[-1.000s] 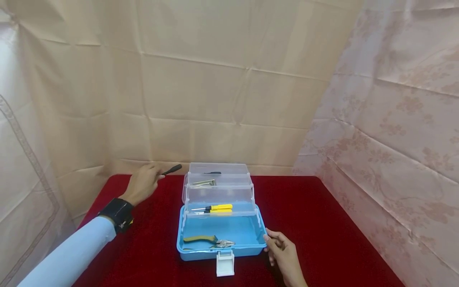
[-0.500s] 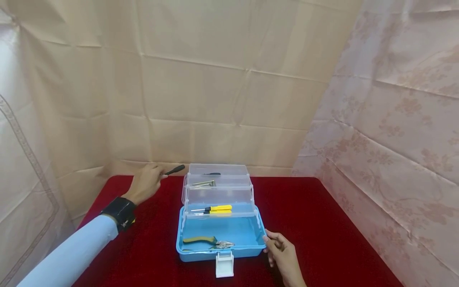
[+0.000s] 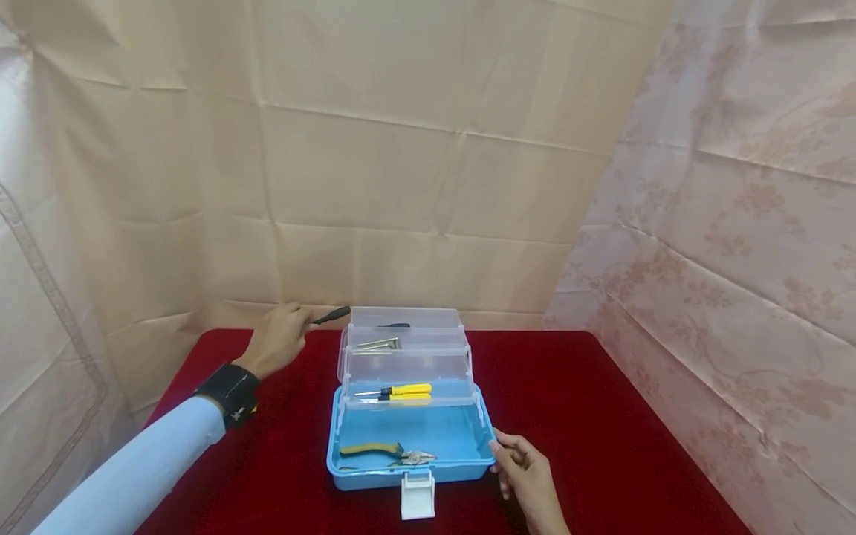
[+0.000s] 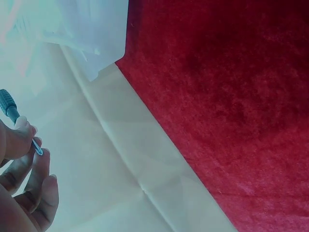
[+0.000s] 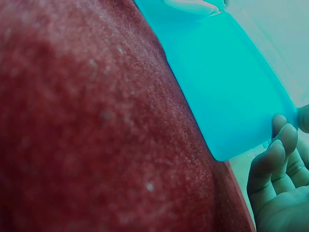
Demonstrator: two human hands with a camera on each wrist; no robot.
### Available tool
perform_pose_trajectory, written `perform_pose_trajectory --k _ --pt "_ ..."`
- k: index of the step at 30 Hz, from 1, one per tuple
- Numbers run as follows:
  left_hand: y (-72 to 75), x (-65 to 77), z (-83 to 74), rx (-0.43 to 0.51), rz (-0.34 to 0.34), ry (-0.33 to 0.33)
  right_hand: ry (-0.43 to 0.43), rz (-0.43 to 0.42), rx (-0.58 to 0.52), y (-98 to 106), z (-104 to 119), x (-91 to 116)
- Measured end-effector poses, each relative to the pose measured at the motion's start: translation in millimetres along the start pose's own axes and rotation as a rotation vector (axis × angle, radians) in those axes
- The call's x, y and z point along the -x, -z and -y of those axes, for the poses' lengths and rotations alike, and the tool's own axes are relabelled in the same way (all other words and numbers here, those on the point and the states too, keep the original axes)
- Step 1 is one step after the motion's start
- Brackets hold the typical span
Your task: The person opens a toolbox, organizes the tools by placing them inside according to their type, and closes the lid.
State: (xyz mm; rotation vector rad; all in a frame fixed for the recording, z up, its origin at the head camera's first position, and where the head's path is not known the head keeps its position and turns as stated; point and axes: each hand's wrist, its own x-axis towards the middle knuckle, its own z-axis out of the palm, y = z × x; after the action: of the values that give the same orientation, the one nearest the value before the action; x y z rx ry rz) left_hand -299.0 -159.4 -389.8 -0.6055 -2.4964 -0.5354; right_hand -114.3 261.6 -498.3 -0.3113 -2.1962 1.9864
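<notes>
My left hand (image 3: 277, 338) pinches a small screwdriver (image 3: 333, 315) by its thin shaft, left of the topmost clear tray. Its dark handle points right toward that tray, and the left wrist view shows the metal tip (image 4: 39, 151) between thumb and fingers. A light blue toolbox (image 3: 374, 480) stands unfolded, with its clear trays stepped up behind. At its front right corner my right hand (image 3: 527, 474) grips the wall, thumb at the rim and fingers outside. Yellow-handled screwdrivers (image 3: 411, 388) lie in the lowest tray. Pliers (image 3: 371, 448) lie in the blue base.
Brass-coloured metal pieces (image 3: 380, 345) lie in the middle tray, and a dark-handled tool (image 3: 399, 325) in the top one. A white latch (image 3: 417, 496) hangs down in front. Red cloth (image 3: 568, 401) covers the table; a beige curtain (image 3: 374, 163) hangs close behind it.
My left hand has moved slightly right with the screwdriver, bringing its handle end up to the top tray's left edge. The right hand keeps its grip on the toolbox corner.
</notes>
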Motion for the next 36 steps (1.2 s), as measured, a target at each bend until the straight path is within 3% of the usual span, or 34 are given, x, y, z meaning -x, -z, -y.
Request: perform_pose_trajectory --k 8,17,36 --pt "-2.5 -3.2 -3.0 -0.005 0.009 -0.013 0.0 0.002 -0.023 -1.3 -0.1 1.5" --pt "-1.4 -10.9 -5.0 -0.032 -0.038 -0.088 0.008 0.017 -0.022 -2.3 3.0 2.6" --pt "-7.7 -19.6 -15.2 -0.056 0.002 -0.096 0.005 0.021 -0.015 -3.3 -0.9 2.0"
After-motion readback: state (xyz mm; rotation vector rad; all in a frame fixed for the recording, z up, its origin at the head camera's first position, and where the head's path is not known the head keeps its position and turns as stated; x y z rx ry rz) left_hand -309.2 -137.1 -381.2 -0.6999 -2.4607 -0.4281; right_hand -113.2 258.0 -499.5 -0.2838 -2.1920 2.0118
